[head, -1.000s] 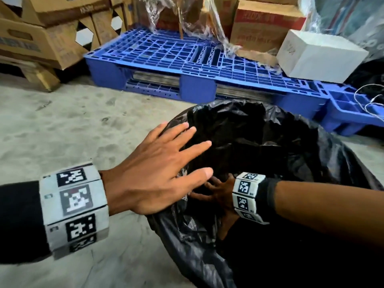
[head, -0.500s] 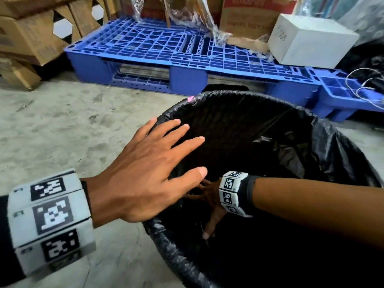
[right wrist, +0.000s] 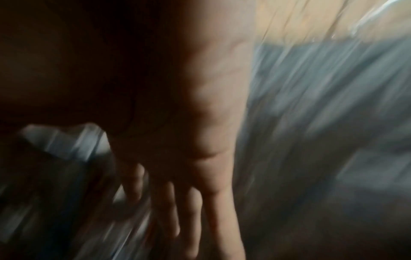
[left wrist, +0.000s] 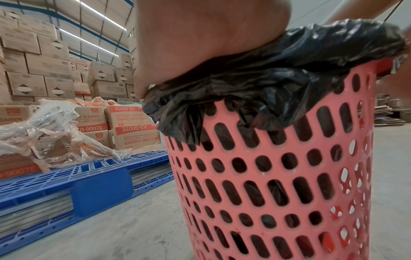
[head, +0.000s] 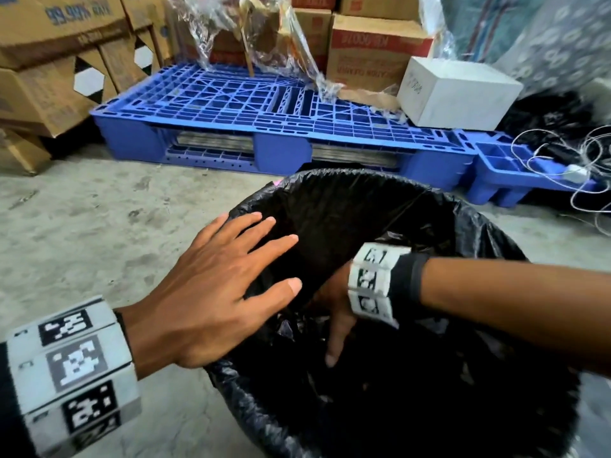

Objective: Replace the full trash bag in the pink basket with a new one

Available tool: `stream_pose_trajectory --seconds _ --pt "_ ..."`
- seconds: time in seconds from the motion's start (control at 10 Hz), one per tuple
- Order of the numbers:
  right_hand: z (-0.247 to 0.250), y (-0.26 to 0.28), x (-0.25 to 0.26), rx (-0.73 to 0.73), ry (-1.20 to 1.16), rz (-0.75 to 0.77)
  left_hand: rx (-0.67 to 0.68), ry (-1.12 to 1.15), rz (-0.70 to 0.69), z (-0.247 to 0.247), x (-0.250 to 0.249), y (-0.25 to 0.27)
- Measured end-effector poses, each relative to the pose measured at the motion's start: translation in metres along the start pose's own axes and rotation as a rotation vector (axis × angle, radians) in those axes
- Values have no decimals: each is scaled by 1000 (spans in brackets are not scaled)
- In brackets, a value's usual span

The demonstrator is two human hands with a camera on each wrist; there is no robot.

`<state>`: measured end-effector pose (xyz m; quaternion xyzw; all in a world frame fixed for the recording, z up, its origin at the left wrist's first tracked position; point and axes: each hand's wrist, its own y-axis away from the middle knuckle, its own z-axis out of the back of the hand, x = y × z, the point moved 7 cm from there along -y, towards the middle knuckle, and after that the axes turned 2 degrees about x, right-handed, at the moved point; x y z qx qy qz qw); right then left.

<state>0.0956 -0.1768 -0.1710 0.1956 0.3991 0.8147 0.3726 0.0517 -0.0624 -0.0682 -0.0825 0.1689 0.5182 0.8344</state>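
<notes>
A black trash bag (head: 347, 209) lines the pink perforated basket (left wrist: 278, 176), its edge folded over the rim (left wrist: 266, 79). My left hand (head: 224, 282) lies flat with fingers spread on the bag at the basket's left rim; its palm (left wrist: 200, 44) presses on the folded bag edge. My right hand (head: 334, 325) reaches down inside the bag, fingers extended and pointing downward against the plastic. The right wrist view is dark and blurred; it shows straight fingers (right wrist: 189, 211) against the shiny bag (right wrist: 322, 105). The inside bottom of the bag is hidden in shadow.
A blue plastic pallet (head: 264, 107) lies just behind the basket, with cardboard boxes (head: 373, 51), crumpled clear wrap (head: 251, 34) and a white box (head: 459, 90) on it. More cartons (head: 49, 61) stand at the left. Loose white wire (head: 568, 160) lies at the right. Bare concrete floor (head: 82, 233) spreads left.
The bag has gone from bunched up over the opening to spread down inside the basket. My right hand has pushed deeper, fingers pointing down. My left hand stays flat on the rim.
</notes>
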Motion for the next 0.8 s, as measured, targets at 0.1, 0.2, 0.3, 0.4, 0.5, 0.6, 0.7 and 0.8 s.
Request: stream_pose_trajectory --seconds 0.1,0.2,0.3,0.4,0.5,0.6,0.7,0.8 --pt "32 47 -16 -141 -31 0 -1 7 -3 -1 0 0" --pt "41 117 -50 -292 -49 -116 -24 19 -5 0 0 1" --pt "5 172 -88 -422 -45 -240 -39 36 -11 1 -2 1" --pt "-51 195 -115 -487 -268 -262 -41 38 -4 -1 -10 -1" --pt "-80 199 -126 -635 -616 -174 -55 52 -10 -2 -19 -7" --pt "-87 195 -130 -792 -732 -138 -54 56 -8 -4 -21 -12" --pt "-89 197 -130 -898 -749 -115 -91 83 -28 1 -19 -11" --pt "-113 209 -131 -1002 -822 -145 -223 274 52 8 -7 11"
